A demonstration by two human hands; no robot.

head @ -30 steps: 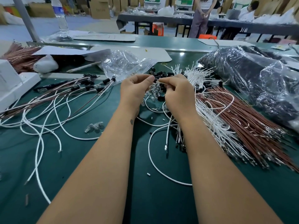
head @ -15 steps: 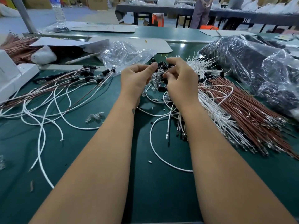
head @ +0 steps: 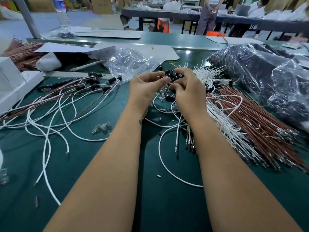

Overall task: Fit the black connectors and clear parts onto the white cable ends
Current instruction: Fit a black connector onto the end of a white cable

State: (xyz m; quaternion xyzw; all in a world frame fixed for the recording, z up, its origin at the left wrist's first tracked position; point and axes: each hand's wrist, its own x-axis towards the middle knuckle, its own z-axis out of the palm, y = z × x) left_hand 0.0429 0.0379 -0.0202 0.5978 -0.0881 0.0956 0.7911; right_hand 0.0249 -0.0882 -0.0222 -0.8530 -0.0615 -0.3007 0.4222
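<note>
I count a handful of finished cables left of the connector pile; big white bundle right of it untouched. Both hands over pile: left hand and right hand pinching a white cable end.

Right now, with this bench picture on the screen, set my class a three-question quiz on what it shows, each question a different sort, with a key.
1. True or false: the red-brown wire bundle lies on the person's right side of the green mat.
2. Multiple choice: the pile of black connectors lies A) under the water bottle, B) just beyond the two hands, C) on the white box.
3. Fill the gap: a thin white cable end shows between the left hand and the ____ hand.

Key: 1 true; 2 B; 3 right.
</note>
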